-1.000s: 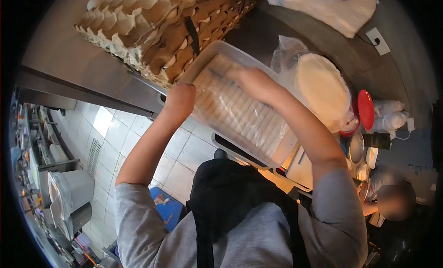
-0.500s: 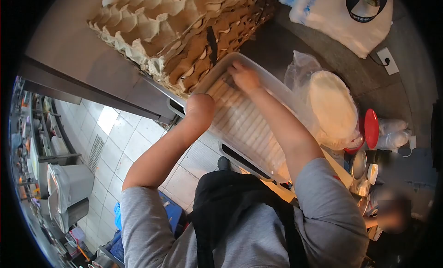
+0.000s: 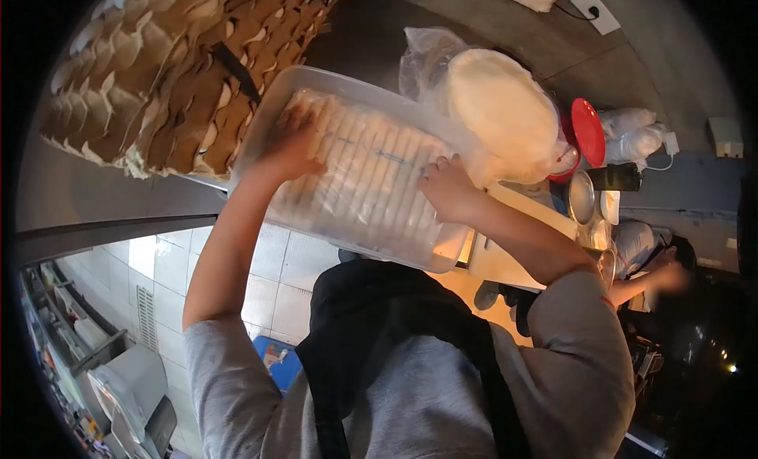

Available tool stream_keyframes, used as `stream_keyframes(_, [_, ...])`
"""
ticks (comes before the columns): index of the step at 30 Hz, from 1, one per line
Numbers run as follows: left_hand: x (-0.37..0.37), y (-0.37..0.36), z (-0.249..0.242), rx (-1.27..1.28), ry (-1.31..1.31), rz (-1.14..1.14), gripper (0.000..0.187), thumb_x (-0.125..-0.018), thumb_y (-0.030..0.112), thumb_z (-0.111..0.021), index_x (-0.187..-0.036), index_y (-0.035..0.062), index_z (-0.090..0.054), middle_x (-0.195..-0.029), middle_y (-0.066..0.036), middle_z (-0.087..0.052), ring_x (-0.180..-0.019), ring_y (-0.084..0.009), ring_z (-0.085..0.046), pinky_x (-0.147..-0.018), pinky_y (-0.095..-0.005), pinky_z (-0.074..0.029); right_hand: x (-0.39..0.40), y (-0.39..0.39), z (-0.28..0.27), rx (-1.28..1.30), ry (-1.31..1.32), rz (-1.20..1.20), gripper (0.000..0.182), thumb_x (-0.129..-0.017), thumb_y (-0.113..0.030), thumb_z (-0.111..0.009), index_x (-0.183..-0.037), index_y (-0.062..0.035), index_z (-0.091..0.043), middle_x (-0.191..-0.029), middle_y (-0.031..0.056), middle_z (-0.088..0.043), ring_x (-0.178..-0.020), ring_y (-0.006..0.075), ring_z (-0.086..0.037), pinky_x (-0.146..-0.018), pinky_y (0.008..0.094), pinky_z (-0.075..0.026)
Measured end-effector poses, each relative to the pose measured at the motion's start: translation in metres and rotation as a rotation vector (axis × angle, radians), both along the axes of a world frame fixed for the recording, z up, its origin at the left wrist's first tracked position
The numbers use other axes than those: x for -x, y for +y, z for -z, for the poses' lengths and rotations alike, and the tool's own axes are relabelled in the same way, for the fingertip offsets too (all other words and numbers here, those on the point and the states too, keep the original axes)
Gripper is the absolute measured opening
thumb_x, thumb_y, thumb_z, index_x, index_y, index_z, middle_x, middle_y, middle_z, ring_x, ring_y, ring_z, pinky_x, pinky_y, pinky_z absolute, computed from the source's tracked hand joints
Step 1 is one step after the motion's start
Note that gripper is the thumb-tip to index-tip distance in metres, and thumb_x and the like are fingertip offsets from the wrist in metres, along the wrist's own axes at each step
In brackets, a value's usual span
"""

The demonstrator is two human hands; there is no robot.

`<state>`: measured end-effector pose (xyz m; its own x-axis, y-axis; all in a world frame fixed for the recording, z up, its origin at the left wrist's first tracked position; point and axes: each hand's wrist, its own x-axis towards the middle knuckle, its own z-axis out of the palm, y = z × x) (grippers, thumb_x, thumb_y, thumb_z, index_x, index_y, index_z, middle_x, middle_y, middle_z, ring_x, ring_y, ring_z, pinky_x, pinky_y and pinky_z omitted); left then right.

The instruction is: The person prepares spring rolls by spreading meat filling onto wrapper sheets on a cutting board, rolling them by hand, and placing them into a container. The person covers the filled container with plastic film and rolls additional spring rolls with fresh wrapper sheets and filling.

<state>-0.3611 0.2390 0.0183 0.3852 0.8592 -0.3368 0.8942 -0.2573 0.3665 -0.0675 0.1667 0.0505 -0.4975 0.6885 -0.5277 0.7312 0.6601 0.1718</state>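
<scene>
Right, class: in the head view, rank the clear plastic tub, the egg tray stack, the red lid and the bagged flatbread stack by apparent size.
1. egg tray stack and clear plastic tub: too alike to rank.
2. bagged flatbread stack.
3. red lid, seen edge-on.

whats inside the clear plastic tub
The clear plastic tub holds a tight row of pale flat pieces under plastic wrap. The left hand and right hand cover some; anything beneath the row is hidden.

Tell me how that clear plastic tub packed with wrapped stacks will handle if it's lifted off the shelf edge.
The clear tub is packed full of film-wrapped stacks, so it is probably heavy for its size. Its thin translucent walls may flex, which suits both the left hand and right hand. It overhangs the ledge beside the egg trays, so it could tip forward.
</scene>
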Motion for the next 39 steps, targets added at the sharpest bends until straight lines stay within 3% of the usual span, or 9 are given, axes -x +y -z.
stream_keyframes(6, [0.007,-0.002,0.010,-0.039,-0.006,0.005,0.106,-0.068,0.035,-0.080,-0.149,0.0036,-0.019,-0.154,-0.026,-0.009,-0.145,-0.0369,-0.008,-0.117,-0.0403,-0.013,0.003,0.007,-0.037,0.213,-0.248,0.092,0.043,-0.067,-0.035,-0.078,-0.099,-0.0081,-0.067,-0.106,0.0079,-0.061,-0.108,0.0261,-0.052,-0.093,0.0467,-0.034])
stream_keyframes(9, [0.008,-0.006,0.025,-0.073,-0.012,-0.006,0.106,-0.068,0.038,-0.080,-0.149,0.0031,-0.020,-0.153,-0.027,-0.013,-0.144,-0.0376,-0.011,-0.116,-0.0421,-0.015,0.013,-0.006,-0.033,0.118,0.333,-0.088,0.027,-0.078,-0.027,-0.065,-0.099,-0.0093,-0.066,-0.099,0.0104,-0.063,-0.101,0.0295,-0.057,-0.086,0.0436,-0.042])
stream_keyframes(13, [0.010,-0.001,0.026,-0.089,-0.041,0.029,0.107,-0.067,0.039,-0.080,-0.149,0.0041,-0.021,-0.153,-0.027,-0.013,-0.144,-0.0380,-0.011,-0.116,-0.0414,-0.015,0.030,-0.039,-0.007,0.636,0.342,-0.046,0.023,-0.087,-0.018,-0.049,-0.101,-0.0062,-0.061,-0.096,0.0180,-0.063,-0.092,0.0396,-0.061,-0.078,0.0465,-0.047])
stream_keyframes(20, [0.013,-0.003,0.021,-0.101,-0.032,0.037,0.105,-0.068,0.040,-0.079,-0.149,0.0041,-0.022,-0.154,-0.025,-0.012,-0.144,-0.0377,-0.012,-0.116,-0.0404,-0.016,0.023,-0.044,-0.024,0.773,0.021,0.013,0.035,-0.094,-0.027,-0.038,-0.115,-0.0086,-0.059,-0.108,0.0241,-0.062,-0.100,0.0390,-0.061,-0.088,0.0459,-0.047])
stream_keyframes(24, [0.016,-0.010,0.014,-0.139,-0.194,0.002,0.100,-0.071,0.038,-0.078,-0.150,0.0121,-0.024,-0.155,-0.019,-0.015,-0.145,-0.0340,-0.010,-0.117,-0.0393,-0.015,0.023,-0.035,-0.041,0.642,0.033,-0.223,0.025,-0.083,-0.008,-0.050,-0.104,-0.0072,-0.063,-0.087,0.0202,-0.064,-0.090,0.0383,-0.062,-0.081,0.0449,-0.048])
stream_keyframes(28, [0.035,-0.035,-0.029,-0.491,-0.356,-0.071,0.053,-0.081,0.023,-0.069,-0.131,0.0150,-0.053,-0.145,-0.015,-0.039,-0.132,-0.0320,-0.039,-0.103,-0.0396,-0.039,0.043,0.008,-0.064,0.455,0.410,0.005,0.021,-0.085,-0.011,-0.051,-0.098,-0.0055,-0.066,-0.099,0.0182,-0.065,-0.097,0.0374,-0.062,-0.084,0.0451,-0.048])
stream_keyframes(29, [0.036,-0.051,-0.045,-0.499,-0.265,-0.163,0.025,-0.083,0.015,-0.064,-0.108,0.0114,-0.064,-0.116,-0.015,-0.062,-0.106,-0.0340,-0.059,-0.085,-0.0418,-0.049,0.053,0.022,-0.061,0.361,0.540,-0.002,0.022,-0.084,-0.007,-0.052,-0.100,-0.0061,-0.066,-0.102,0.0183,-0.065,-0.100,0.0369,-0.061,-0.085,0.0451,-0.048])
stream_keyframes(31, [0.045,-0.068,-0.049,-0.198,-0.050,-0.142,0.011,-0.081,0.014,-0.063,-0.092,0.0101,-0.066,-0.088,-0.014,-0.067,-0.086,-0.0361,-0.063,-0.076,-0.0457,-0.049,0.085,0.053,-0.041,0.156,0.685,-0.101,0.025,-0.083,-0.004,-0.052,-0.104,-0.0070,-0.066,-0.114,0.0189,-0.060,-0.105,0.0358,-0.058,-0.087,0.0439,-0.047])
stream_keyframes(39, [0.038,-0.075,-0.030,0.020,0.294,-0.048,0.029,-0.082,0.025,-0.052,-0.078,0.0032,-0.071,-0.084,-0.018,-0.068,-0.083,-0.0336,-0.066,-0.075,-0.0435,-0.052,0.159,0.121,0.054,-0.268,0.684,-0.115,0.041,-0.082,-0.005,-0.056,-0.122,-0.0129,-0.059,-0.130,0.0109,-0.051,-0.119,0.0325,-0.048,-0.096,0.0429,-0.040])
